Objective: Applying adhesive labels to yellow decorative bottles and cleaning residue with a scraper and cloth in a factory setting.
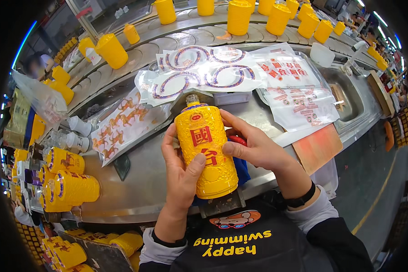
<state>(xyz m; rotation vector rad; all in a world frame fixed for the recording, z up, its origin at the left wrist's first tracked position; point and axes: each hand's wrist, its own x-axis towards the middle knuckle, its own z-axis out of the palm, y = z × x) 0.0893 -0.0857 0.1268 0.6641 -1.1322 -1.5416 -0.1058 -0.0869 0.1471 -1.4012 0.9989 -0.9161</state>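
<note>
A yellow embossed bottle [207, 168] with red characters on its front lies between my two hands, its clear neck pointing away from me. My left hand [179, 167] wraps its left side, the thumb resting on the front. From the right, my right hand [251, 143] grips it with the thumb pressed near the lower red character. Under the bottle is a dark metal rest [222, 206]. Something red and blue shows partly behind the bottle by my right fingers; I cannot make out what it is.
Sheets of curved blue-purple decals [204, 72] lie beyond the bottle, with red character decals [283, 68] to their right and horse decals [124, 120] to the left. Finished-looking yellow bottles [77, 188] stand at left. A conveyor [204, 34] carries more; a sink [349, 99] is at right.
</note>
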